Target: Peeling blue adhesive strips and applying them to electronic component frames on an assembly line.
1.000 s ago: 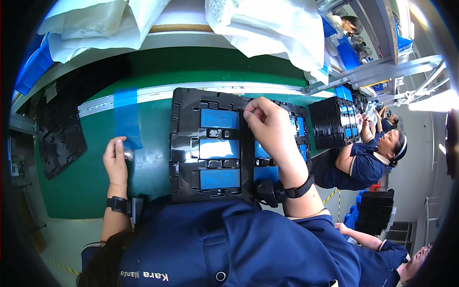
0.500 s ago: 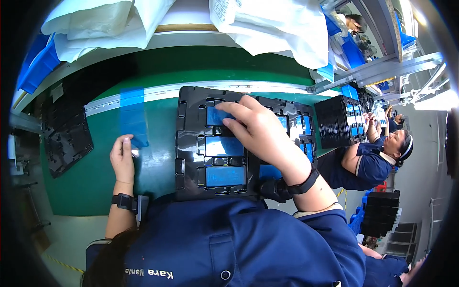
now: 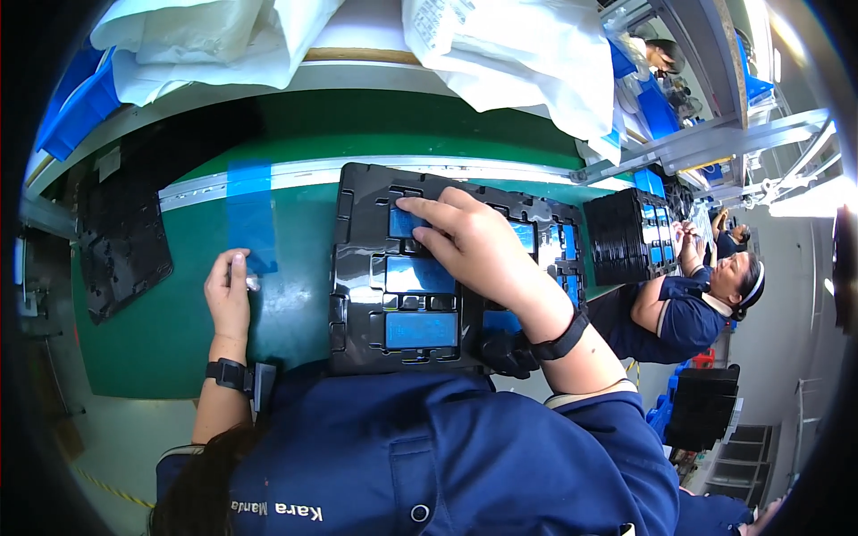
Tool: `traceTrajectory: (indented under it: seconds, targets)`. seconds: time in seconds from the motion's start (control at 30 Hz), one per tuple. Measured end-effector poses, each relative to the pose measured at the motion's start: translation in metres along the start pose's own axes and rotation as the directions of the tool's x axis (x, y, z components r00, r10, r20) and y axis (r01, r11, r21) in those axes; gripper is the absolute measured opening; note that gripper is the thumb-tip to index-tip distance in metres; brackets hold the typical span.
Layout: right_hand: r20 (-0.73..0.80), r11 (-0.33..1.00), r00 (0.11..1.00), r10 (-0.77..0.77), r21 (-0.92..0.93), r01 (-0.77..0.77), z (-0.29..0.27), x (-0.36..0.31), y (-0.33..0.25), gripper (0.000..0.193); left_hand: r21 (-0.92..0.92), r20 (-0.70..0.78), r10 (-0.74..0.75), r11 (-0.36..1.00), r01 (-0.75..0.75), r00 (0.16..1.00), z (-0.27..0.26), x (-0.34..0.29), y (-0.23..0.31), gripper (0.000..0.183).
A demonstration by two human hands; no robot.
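While left fingers (image 3: 238, 261), hold unclear, border bare table (image 3: 299, 308), parted right fingers (image 3: 427, 212) touch tray (image 3: 362, 268).

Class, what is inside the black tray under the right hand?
The tray holds blue rectangular pieces. The right hand partly covers one, hiding whatever lies directly beneath.

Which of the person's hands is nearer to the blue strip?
The left hand: it is by the near end of the blue strip; the right hand is farther off to its right, over the black tray.
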State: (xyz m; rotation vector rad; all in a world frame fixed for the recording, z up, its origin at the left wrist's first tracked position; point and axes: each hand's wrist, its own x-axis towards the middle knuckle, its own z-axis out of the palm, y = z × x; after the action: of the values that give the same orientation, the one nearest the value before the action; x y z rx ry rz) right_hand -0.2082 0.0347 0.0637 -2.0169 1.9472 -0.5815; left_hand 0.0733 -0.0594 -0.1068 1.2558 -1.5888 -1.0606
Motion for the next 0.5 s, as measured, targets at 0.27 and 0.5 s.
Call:
traceTrajectory:
  seconds: [0.27, 0.5]
  targets:
    - [-0.061, 0.990, 0.989, -0.137, -0.017, 0.137, -0.005, -0.008, 0.001, 0.016, 0.018, -0.048, 0.032, 0.999, -0.031, 0.998, 0.004, 0.001, -0.004, 0.026]
    - [-0.126, 0.987, 0.979, -0.159, -0.009, 0.160, -0.014, -0.008, 0.007, 0.019, 0.030, -0.031, 0.014, 0.999, -0.013, 0.999, 0.004, 0.001, -0.002, 0.027]
